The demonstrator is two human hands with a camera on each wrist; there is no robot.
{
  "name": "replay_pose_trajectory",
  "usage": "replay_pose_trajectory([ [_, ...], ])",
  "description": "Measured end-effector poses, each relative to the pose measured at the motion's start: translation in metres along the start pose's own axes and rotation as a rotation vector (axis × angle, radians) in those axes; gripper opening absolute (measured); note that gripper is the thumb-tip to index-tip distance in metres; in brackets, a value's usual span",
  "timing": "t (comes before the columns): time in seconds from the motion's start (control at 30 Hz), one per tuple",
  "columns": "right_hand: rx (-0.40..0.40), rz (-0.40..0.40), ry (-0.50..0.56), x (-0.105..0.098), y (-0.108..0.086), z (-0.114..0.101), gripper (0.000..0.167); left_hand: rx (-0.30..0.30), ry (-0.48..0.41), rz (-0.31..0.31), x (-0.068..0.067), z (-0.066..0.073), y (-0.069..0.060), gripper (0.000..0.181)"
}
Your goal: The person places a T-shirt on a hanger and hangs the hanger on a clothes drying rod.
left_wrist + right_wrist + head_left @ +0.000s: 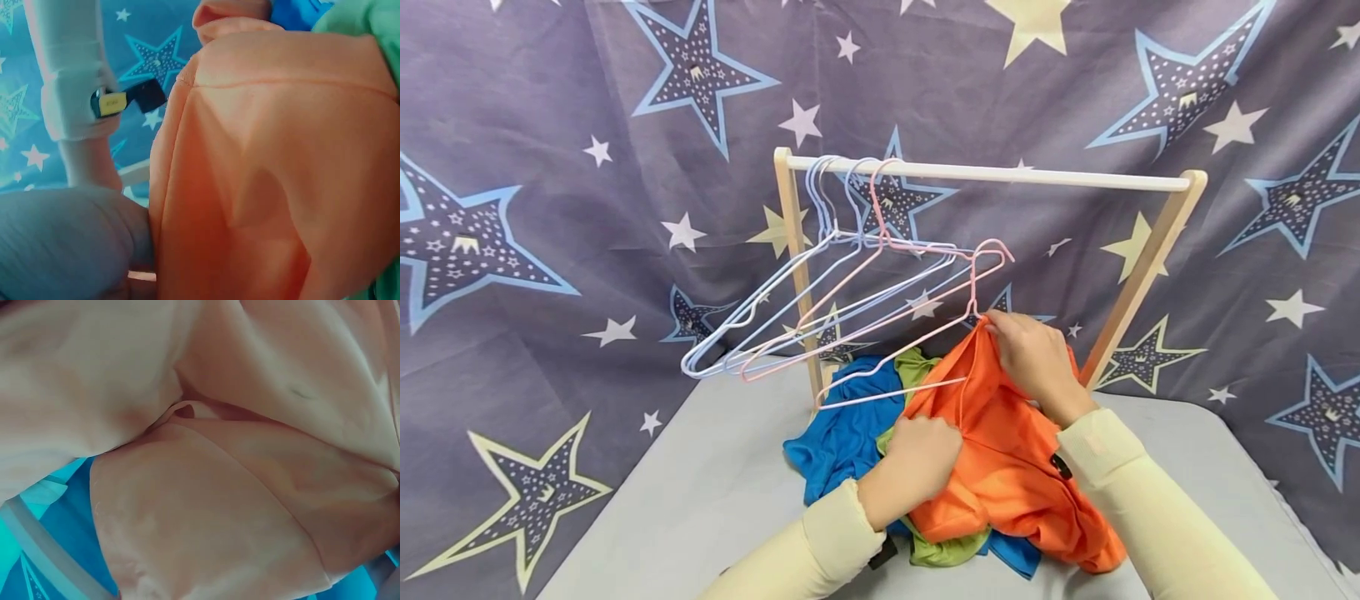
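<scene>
No text can be read; the yellow label [113, 104] on the black wrist device [150, 95] is blurred.

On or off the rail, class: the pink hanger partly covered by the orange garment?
Off: the pink hanger has its hook below the white rail, not over it, just above the right hand.

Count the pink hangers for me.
2: one pink hanger hangs on the white rail; another pink hanger is partly covered by the orange garment. Others may be hidden.

Pale yellow sleeves [1165, 517], broad cuffs [1097, 450], black wrist device [150, 95]
</scene>
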State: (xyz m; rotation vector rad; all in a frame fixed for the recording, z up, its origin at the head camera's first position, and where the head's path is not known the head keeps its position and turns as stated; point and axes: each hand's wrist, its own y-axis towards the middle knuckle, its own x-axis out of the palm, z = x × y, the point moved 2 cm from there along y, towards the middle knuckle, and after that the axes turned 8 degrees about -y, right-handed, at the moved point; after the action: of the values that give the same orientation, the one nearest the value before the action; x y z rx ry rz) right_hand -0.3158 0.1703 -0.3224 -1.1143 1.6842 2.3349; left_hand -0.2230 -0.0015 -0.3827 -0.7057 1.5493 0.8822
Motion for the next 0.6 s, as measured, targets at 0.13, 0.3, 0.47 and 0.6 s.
replay_pose_trajectory([
  [0.13, 0.028, 0.002, -0.023, 0.000, -0.003, 0.004, 0.017, 0.017, 0.000, 0.029, -0.003, -0.013, -0.007, 0.018],
  [0.3, 0.066, 0.007, -0.027, -0.002, -0.005, 0.010, 0.019, 0.038, -0.021, 0.172, -0.011, -0.025, -0.017, 0.037],
  [0.47, 0.098, 0.025, -0.028, -0.006, -0.007, 0.014, 0.017, 0.129, -0.030, 0.323, -0.020, -0.037, -0.026, 0.031],
  [0.6, 0.131, 0.032, -0.031, -0.007, -0.009, 0.017, 0.015, 0.212, -0.067, 0.440, -0.026, -0.046, -0.034, 0.022],
])
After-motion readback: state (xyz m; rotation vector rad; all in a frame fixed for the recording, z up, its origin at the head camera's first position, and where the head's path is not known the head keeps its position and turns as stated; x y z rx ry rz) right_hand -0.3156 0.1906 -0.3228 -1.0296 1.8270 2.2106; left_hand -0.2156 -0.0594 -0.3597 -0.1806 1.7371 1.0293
